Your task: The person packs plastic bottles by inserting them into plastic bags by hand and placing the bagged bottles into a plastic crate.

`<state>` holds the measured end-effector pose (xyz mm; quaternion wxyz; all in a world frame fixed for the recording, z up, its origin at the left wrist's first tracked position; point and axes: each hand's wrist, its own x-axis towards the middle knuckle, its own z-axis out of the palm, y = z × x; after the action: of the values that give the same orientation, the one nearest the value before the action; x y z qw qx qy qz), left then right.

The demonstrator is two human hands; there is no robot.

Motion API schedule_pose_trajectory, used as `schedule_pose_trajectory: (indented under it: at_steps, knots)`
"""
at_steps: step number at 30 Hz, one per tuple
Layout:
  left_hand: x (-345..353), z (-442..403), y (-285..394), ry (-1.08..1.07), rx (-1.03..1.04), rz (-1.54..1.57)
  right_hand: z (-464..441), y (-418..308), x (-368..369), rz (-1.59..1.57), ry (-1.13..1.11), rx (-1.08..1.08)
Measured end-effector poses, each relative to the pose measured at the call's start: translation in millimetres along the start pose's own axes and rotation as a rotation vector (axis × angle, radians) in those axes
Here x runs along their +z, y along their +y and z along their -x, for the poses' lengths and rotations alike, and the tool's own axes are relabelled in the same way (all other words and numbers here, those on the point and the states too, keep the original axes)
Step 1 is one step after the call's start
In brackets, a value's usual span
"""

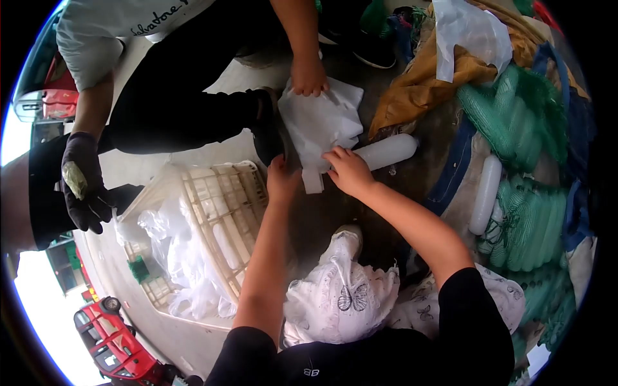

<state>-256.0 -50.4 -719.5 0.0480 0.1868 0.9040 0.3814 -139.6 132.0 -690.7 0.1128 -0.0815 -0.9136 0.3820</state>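
Note:
A white plastic bag (318,122) lies across the dark ground ahead of me, its lower strip hanging between my hands. My right hand (353,172) pinches the bag's edge with bent fingers. Just beyond that hand lies a whitish cylinder with a rounded end (393,151), its near end hidden by the hand and bag. Left of the bag strip, my left hand (283,181) is curled closed and slightly blurred; what it holds, if anything, is hidden. A co-worker's bare hand (309,76) presses on the bag's upper part.
A cream plastic crate (215,212) with clear bags (187,257) stands at left. The co-worker's other hand, in a dark glove (84,180), holds a small greenish thing. At right lie green net sacks (528,225), another whitish cylinder (486,194) and brown cloth (412,96).

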Motion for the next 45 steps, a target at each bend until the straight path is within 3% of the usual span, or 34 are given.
schedule_pose_trajectory:
  at_steps: [2,4,6,8,10,12,13,15,16,17,18,20,22,24,26,28,30,31,32,33,34,35,36,37,38,40,41,45]
  knots:
    - [42.0,-23.6,-23.2,-0.049,0.007,-0.043,21.2,-9.9,-18.3,-0.147,0.006,-0.039]
    - [65.3,-41.8,-4.2,-0.121,0.015,-0.071,44.9,-15.7,-35.5,-0.288,0.014,0.022]
    - [51.3,-39.7,24.1,0.003,-0.271,-0.178,56.8,-12.1,-46.2,-0.343,0.054,0.153]
    - [3.9,-36.5,88.0,-0.025,-0.315,0.33,53.3,-16.9,-57.4,-0.402,0.102,0.263]
    - [-18.7,-25.7,131.5,0.062,-0.199,0.465,33.7,-30.4,-61.2,-0.499,0.396,0.234]
    - [-30.9,-17.4,146.6,-0.106,-0.348,0.71,16.6,-43.4,-35.8,-0.679,0.327,0.207]
    - [-41.3,-24.8,163.9,-0.243,0.104,0.43,4.5,-43.9,-32.9,-0.838,0.268,0.153]
    - [-37.9,-32.9,165.4,-0.556,0.171,0.391,-4.8,-42.4,-47.8,-0.929,0.366,0.186]
    - [-35.3,-11.5,184.0,-0.46,-0.192,0.793,-5.0,-44.2,-58.2,-1.018,0.455,0.223]
    - [-30.9,0.4,173.2,-0.423,-0.25,0.802,-0.3,-42.0,-67.5,-1.328,0.534,0.378]
    - [-22.9,4.9,163.4,-0.394,-0.302,0.81,10.2,-36.6,-83.4,-1.467,0.426,0.58]
    - [-20.0,2.6,182.0,-0.367,-0.272,0.922,27.1,-26.0,-83.8,-1.726,0.267,0.711]
    - [-23.0,1.7,187.0,-0.515,-0.221,0.945,25.9,-39.4,-88.8,-1.507,0.374,0.525]
    - [-33.2,4.1,201.5,-0.528,-0.123,1.091,16.3,-18.6,-77.3,-1.498,0.25,0.405]
    - [-50.9,-0.1,214.4,-0.476,-0.167,1.128,-2.7,7.9,-53.3,-0.302,0.522,0.236]
    - [-56.8,-4.1,222.6,-0.424,0.06,1.142,-25.8,3.8,-57.0,-0.359,0.859,0.229]
    - [-63.4,-9.2,234.1,-0.394,0.223,1.201,-26.1,4.0,-73.6,-0.377,0.138,0.484]
    - [-60.5,-8.7,232.4,-0.312,0.144,1.175,-26.4,16.3,-65.7,-0.211,0.014,0.501]
    - [-54.8,-10.2,226.7,-0.226,0.083,1.149,-24.1,34.6,-49.3,-0.208,0.029,0.479]
    - [-40.1,-12.5,202.4,-0.113,-0.096,0.933,-19.8,53.5,-27.7,-0.372,0.309,0.321]
    - [-23.0,-11.3,179.8,-0.108,-0.275,0.735,-12.4,53.8,-31.0,-0.307,0.405,0.236]
    - [3.5,-15.8,139.3,-0.239,-0.217,0.456,-5.0,54.3,-34.1,-0.232,0.502,0.156]
    - [33.0,-16.8,113.9,-0.3,0.043,0.248,0.6,46.0,-51.4,0.074,0.427,0.148]
    - [41.8,-20.7,142.1,-0.36,0.25,0.107,7.6,44.5,-46.4,-0.073,0.417,0.237]
    - [67.7,-30.2,134.7,-0.443,0.219,-0.034,18.7,42.5,-41.1,-0.215,0.402,0.327]
    - [113.8,-51.9,128.5,-0.191,0.381,-0.246,34.7,19.9,-55.7,-0.28,0.35,0.384]
    - [125.5,-62.1,134.1,-0.3,0.273,-0.334,42.5,14.2,-57.4,-0.359,0.345,0.414]
    - [145.3,-80.1,117.5,-0.397,0.257,-0.442,56.7,17.1,-77.9,-0.421,0.439,0.46]
